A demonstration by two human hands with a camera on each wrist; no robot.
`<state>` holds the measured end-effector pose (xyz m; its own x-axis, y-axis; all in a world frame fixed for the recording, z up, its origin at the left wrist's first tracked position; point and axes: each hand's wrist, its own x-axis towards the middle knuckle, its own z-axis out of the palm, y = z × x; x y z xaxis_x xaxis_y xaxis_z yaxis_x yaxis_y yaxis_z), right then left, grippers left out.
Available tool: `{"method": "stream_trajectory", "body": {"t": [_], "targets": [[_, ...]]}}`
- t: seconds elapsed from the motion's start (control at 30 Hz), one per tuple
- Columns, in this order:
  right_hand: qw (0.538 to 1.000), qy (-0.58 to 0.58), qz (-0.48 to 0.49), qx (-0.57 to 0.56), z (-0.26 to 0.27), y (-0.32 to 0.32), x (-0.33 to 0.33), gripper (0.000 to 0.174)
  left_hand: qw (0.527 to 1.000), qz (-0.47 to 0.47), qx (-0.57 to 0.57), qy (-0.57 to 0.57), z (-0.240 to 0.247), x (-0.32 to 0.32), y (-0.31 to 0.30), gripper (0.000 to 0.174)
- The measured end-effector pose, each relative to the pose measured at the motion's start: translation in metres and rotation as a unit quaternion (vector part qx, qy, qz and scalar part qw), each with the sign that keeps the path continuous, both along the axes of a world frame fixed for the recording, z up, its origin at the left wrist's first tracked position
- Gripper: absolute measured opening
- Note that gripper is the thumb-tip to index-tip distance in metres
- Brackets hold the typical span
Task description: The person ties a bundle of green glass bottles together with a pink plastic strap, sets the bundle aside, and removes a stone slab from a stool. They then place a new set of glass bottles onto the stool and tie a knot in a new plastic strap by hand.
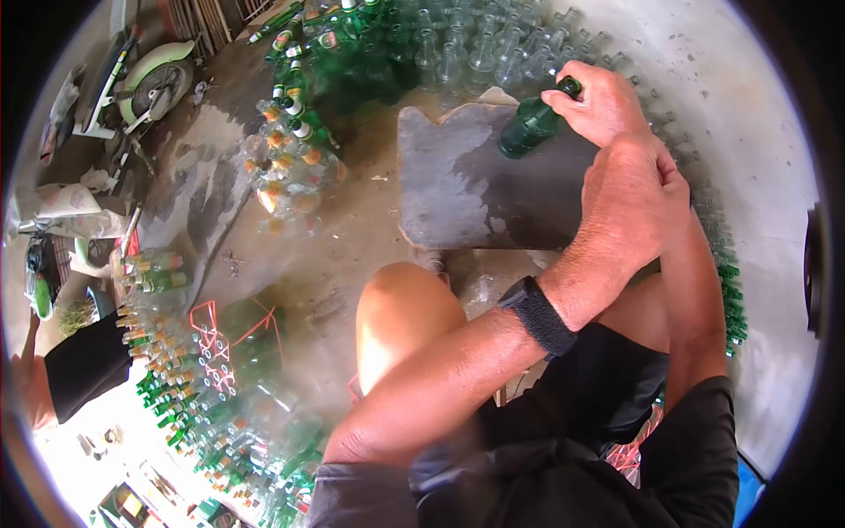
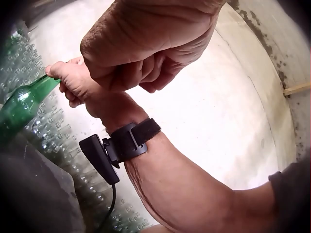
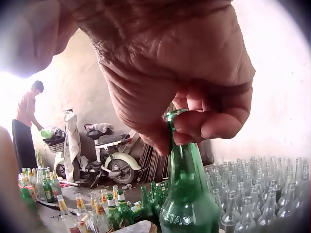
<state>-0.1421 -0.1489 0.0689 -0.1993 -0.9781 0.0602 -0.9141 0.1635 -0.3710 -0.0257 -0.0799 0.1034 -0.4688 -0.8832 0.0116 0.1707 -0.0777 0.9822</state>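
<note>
My right hand [image 1: 607,104] pinches the neck of a green glass bottle [image 1: 528,128], which is tilted in the head view over a dark worn board [image 1: 440,189]. Seen in the right wrist view, thumb and fingers of this hand [image 3: 170,68] close round the neck just below the bottle's [image 3: 187,194] open mouth; raised letters show on its shoulder. My left hand [image 1: 632,189] lies across the right wrist in the head view. Its fingers are curled in the left wrist view, where the left hand [image 2: 150,43] holds nothing visible.
Clear bottles [image 1: 480,53] stand massed behind the board, with green bottles [image 1: 352,40] to their left. More bottles [image 1: 176,352] fill the lower left. A scooter [image 3: 107,155] is parked by the wall, and a person [image 3: 26,121] stands beside it.
</note>
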Motion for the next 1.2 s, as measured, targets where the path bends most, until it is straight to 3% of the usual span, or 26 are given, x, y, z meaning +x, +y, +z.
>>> {"method": "stream_trajectory", "body": {"t": [0.13, 0.2, 0.3, 0.33, 0.4, 0.43, 0.53, 0.6, 0.67, 0.7, 0.87, 0.97, 1.13, 1.2], "targets": [[1.000, -0.006, 0.026, -0.002, -0.002, 0.000, -0.009, 0.038, 1.000, -0.008, 0.015, -0.008, -0.001, 0.005, -0.008, 0.010], [0.999, -0.038, 0.036, -0.011, -0.003, 0.003, -0.012, 0.041, 0.999, 0.025, -0.030, -0.024, 0.001, 0.012, -0.016, 0.014], [0.985, -0.075, 0.138, -0.071, -0.014, 0.003, -0.027, 0.038, 0.999, 0.045, -0.010, 0.011, 0.012, 0.028, -0.027, 0.017], [0.986, -0.074, 0.132, -0.072, -0.017, 0.002, -0.025, 0.038, 0.998, 0.053, -0.009, 0.023, 0.012, 0.032, -0.032, 0.016], [0.989, 0.033, 0.095, -0.106, -0.025, 0.000, -0.019, 0.031, 0.996, 0.072, 0.011, 0.050, 0.015, 0.041, -0.040, 0.014], [0.980, -0.067, 0.127, -0.134, -0.020, 0.008, -0.020, 0.042, 0.995, 0.088, 0.024, 0.038, 0.019, 0.047, -0.045, 0.014], [0.996, 0.019, 0.045, -0.071, -0.011, 0.010, -0.007, 0.048, 0.989, 0.135, 0.051, 0.039, 0.028, 0.066, -0.058, 0.012], [0.995, 0.000, 0.052, -0.089, -0.019, 0.012, -0.013, 0.053, 0.978, 0.181, 0.066, 0.075, 0.033, 0.075, -0.064, 0.006], [0.993, -0.044, 0.067, -0.092, -0.026, 0.013, -0.017, 0.055, 0.970, 0.209, 0.094, 0.085, 0.039, 0.086, -0.072, 0.011], [0.990, -0.056, 0.075, -0.104, -0.031, 0.013, -0.019, 0.059, 0.970, 0.206, 0.092, 0.092, 0.041, 0.093, -0.076, 0.018], [0.994, -0.059, 0.068, -0.067, -0.023, 0.026, -0.029, 0.068, 0.967, 0.204, 0.085, 0.124, 0.043, 0.160, -0.096, 0.012], [0.996, -0.073, 0.048, -0.015, -0.024, 0.032, -0.037, 0.076, 0.966, 0.244, 0.066, 0.062, 0.035, 0.224, -0.107, 0.013], [0.998, -0.050, 0.028, 0.026, -0.024, 0.042, -0.054, 0.069, 0.957, 0.270, 0.045, -0.097, -0.021, 0.328, -0.121, 0.019], [0.997, -0.047, 0.014, 0.060, -0.021, 0.044, -0.058, 0.069, 0.895, 0.305, 0.026, -0.324, -0.062, 0.359, -0.124, 0.020]]}}
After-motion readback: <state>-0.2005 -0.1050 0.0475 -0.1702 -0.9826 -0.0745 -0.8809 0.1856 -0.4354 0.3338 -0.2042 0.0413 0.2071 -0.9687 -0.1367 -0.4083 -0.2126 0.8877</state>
